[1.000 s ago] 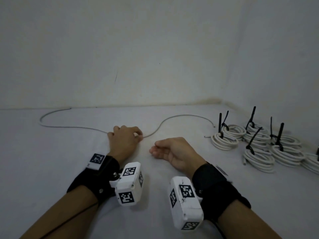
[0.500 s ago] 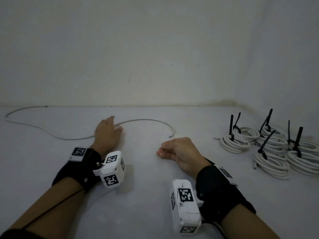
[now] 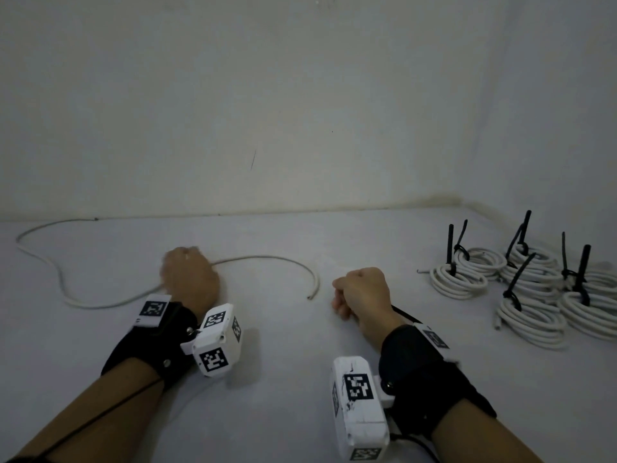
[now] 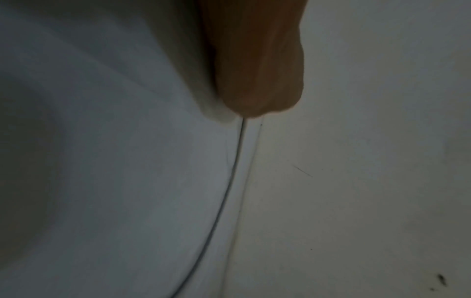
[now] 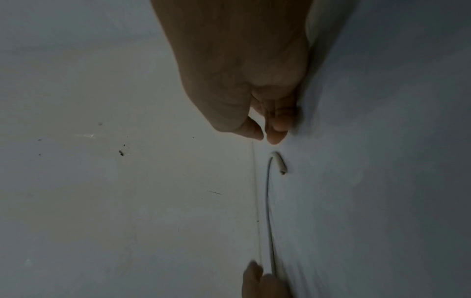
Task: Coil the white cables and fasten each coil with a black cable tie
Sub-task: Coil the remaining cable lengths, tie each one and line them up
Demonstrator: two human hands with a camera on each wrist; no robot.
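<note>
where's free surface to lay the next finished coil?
Bare: the strip between the right hand and the tied coils, and the near surface between both forearms. Crowded: the right corner, coils packed together. The loose cable loops across the left and centre, under the left hand.

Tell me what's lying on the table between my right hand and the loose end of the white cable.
Nothing. In the head view, only bare white table separates the right hand from the cable end. The right wrist view shows the same gap.
</note>
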